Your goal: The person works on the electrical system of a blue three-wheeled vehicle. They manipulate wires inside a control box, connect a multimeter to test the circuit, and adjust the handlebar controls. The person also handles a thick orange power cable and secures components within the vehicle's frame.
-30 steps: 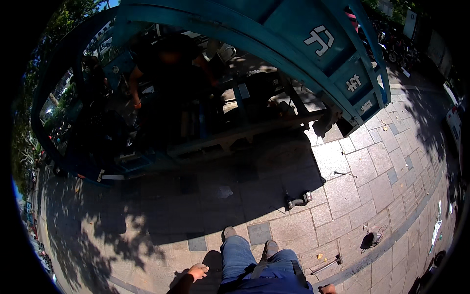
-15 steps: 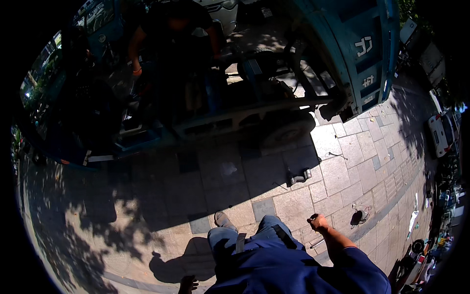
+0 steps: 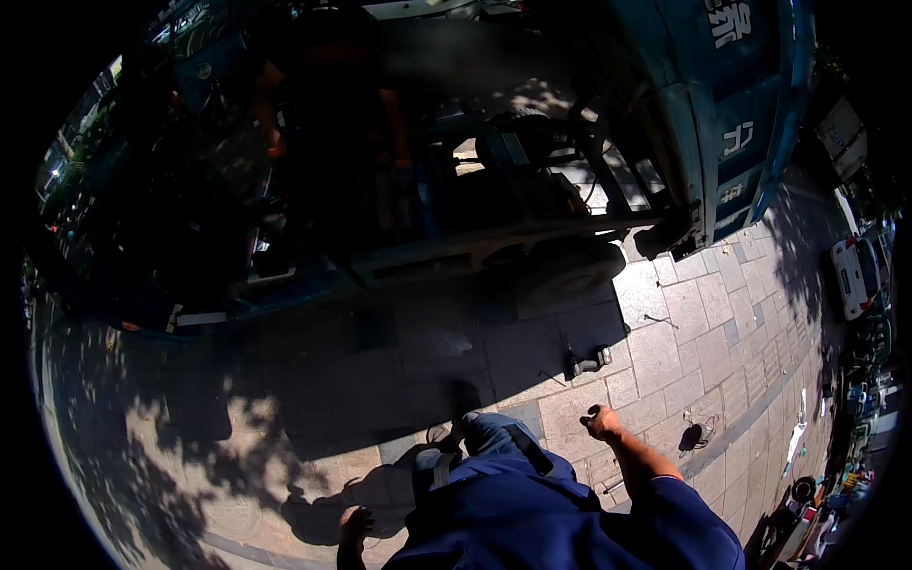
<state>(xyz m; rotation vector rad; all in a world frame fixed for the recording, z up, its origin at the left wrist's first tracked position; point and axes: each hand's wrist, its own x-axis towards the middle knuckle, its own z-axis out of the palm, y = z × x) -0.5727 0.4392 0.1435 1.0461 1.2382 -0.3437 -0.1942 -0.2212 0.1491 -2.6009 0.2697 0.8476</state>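
Out on sunlit paving, under the tipped-up blue truck cab, I stand with both arms in view. One right hand is stretched forward over the slabs, its fingers curled shut around a small dark tool; I cannot tell what kind of tool it is. One left hand hangs low beside my hip, over my own shadow, and whether its fingers are spread or curled I cannot tell, as it is small and half in shade.

Loose pieces on the ground number four that I can make out: one short metal part lying just ahead of my right hand, at the edge of the truck's shadow; one dark coiled thing to the right of that hand; one thin rod further out near the cab; and one pale scrap in the shaded patch. One other person stands by the exposed engine (orange sleeves, both arms down by the sides).

Ahead, the truck frame closes off the way, with one wheel beneath it. Open slabs run to my right as far as a kerb line, where small items crowd the far edge. Leaf shadow dapples the paving to my left. Square stone slabs, some grey and some pale, make up the ground, bright in sun and dim under the truck.
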